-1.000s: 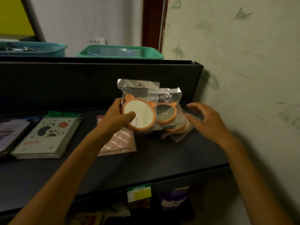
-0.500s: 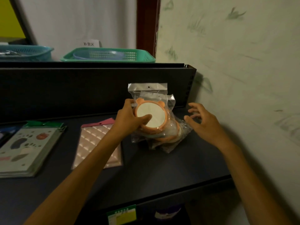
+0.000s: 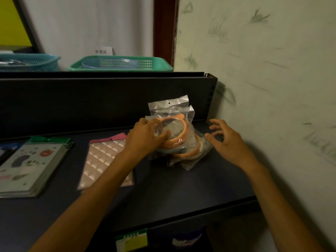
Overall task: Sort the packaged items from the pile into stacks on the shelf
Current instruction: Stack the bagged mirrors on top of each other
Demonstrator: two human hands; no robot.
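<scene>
On the dark shelf [image 3: 181, 188], near its right end by the wall, the left hand [image 3: 145, 137] is gripping the topmost bagged orange mirror [image 3: 174, 128] and pressing it onto the mirror stack [image 3: 187, 151], its fingers covering part of the rim. How many mirrors are lying underneath is hard to tell through the crinkled plastic. Just beside the stack, the right hand [image 3: 225, 140] is hovering with fingers spread and loose, holding nothing. Left of the stack, the left forearm is hiding part of a quilted pink pack [image 3: 101, 160]. Further left, the paw-print packs [image 3: 31, 166] are running off the frame. Behind the green basket [image 3: 118, 63], a white label [image 3: 102, 50] is showing Chinese characters. At the shelf's front edge, the print on a yellow tag [image 3: 131, 242] is too blurred to read.
</scene>
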